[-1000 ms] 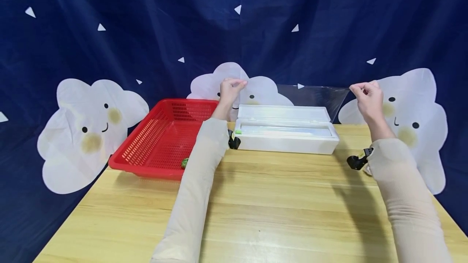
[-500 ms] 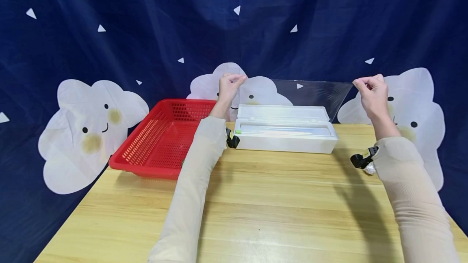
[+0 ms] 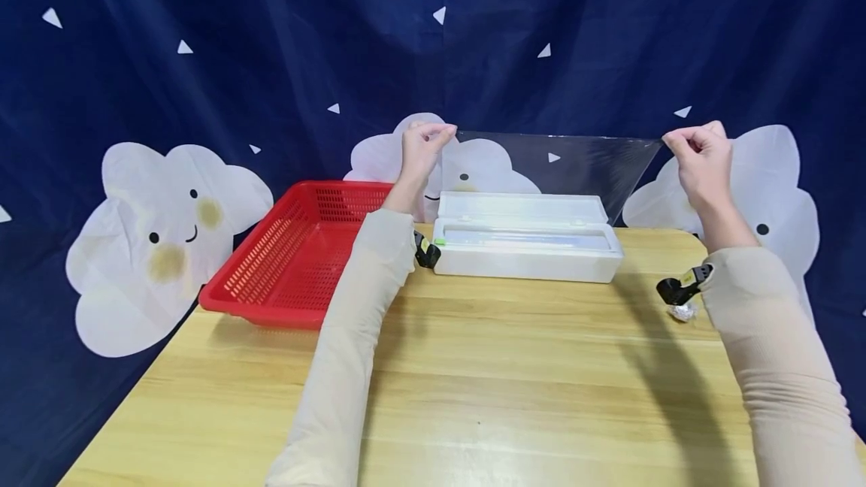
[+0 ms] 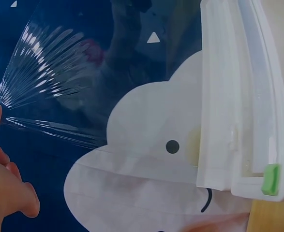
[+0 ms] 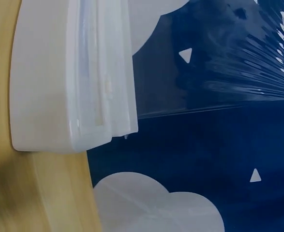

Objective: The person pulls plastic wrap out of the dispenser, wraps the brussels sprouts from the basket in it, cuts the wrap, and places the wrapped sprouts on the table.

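Note:
A clear sheet of plastic wrap (image 3: 575, 160) stretches between my two raised hands, behind a white wrap dispenser box (image 3: 528, 265) with its lid up. My left hand (image 3: 421, 152) pinches one upper corner between thumb and fingers; in the left wrist view, creases fan out through the plastic wrap (image 4: 45, 63) from that hand (image 4: 8, 179). At the other upper corner my right hand (image 3: 704, 160) pinches the film. The right wrist view shows the film running down behind the dispenser's open lid (image 5: 117, 72); the right hand is outside that view. A green slider (image 4: 271, 180) sits at the box's left end.
A red plastic basket (image 3: 271, 314) stands left of the dispenser, partly hidden by my left arm. A small crumpled shiny ball (image 3: 683, 312) lies on the wooden table (image 3: 514, 382) near my right wrist. A dark blue patterned curtain (image 3: 379, 36) hangs behind.
Both hands have risen, and the right has moved further right, drawing more plastic wrap up behind the box. The dispenser and basket have stayed in place.

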### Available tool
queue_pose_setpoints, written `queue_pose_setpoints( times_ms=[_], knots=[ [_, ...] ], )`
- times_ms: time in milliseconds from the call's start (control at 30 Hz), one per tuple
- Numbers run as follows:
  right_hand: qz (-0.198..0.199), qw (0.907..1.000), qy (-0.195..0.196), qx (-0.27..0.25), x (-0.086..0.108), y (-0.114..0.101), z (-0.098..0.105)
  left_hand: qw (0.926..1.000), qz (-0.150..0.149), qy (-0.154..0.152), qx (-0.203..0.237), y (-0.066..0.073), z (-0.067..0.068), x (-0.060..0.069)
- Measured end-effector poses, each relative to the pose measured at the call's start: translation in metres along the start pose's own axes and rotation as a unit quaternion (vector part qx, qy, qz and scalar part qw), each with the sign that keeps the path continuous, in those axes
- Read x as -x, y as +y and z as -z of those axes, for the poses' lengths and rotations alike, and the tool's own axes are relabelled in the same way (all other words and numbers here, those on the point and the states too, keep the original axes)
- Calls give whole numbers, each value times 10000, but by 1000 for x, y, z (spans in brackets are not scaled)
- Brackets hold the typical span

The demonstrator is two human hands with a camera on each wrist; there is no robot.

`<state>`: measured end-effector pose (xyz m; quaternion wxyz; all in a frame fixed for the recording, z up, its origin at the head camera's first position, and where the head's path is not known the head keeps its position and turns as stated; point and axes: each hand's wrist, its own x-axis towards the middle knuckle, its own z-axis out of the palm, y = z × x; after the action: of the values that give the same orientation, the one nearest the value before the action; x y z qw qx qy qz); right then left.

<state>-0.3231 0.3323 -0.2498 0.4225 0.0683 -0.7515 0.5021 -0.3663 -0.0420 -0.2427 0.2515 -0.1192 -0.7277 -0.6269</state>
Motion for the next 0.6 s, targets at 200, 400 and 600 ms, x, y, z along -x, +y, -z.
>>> queue_pose_setpoints(
  times_ms=[200, 400, 600],
  knots=[
    [66, 9999, 81, 2, -5, -13, 2, 9996, -231, 76, 123, 9, 3, -3],
    [0, 9999, 103, -119, -10, -22, 4, 9991, -345, 184, 172, 16, 5, -4],
    [-15, 9990, 186, -418, -10, -38, 9, 9991, -360, 160, 154, 24, 6, -5]
  ],
)
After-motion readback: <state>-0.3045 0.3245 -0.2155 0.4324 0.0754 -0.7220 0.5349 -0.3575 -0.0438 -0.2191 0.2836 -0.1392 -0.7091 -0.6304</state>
